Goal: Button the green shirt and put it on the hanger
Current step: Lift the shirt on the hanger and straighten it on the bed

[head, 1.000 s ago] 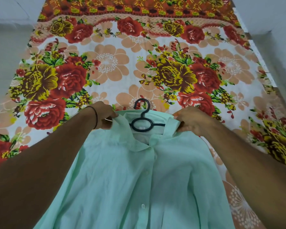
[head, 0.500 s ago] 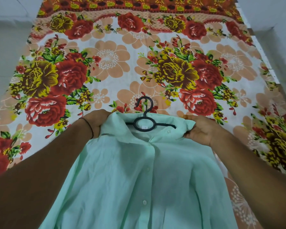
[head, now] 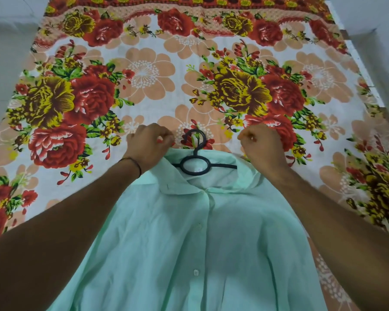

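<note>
Head view shows the green shirt (head: 189,243) lying face up on the flowered bedsheet (head: 144,75), front closed. The black hanger (head: 194,167) sits inside its collar, hook pointing to the far side. The left hand (head: 148,147) and right hand (head: 262,147) sit at either end of the collar, fingers curled tight. Whether they pinch cloth, I cannot tell.
</note>
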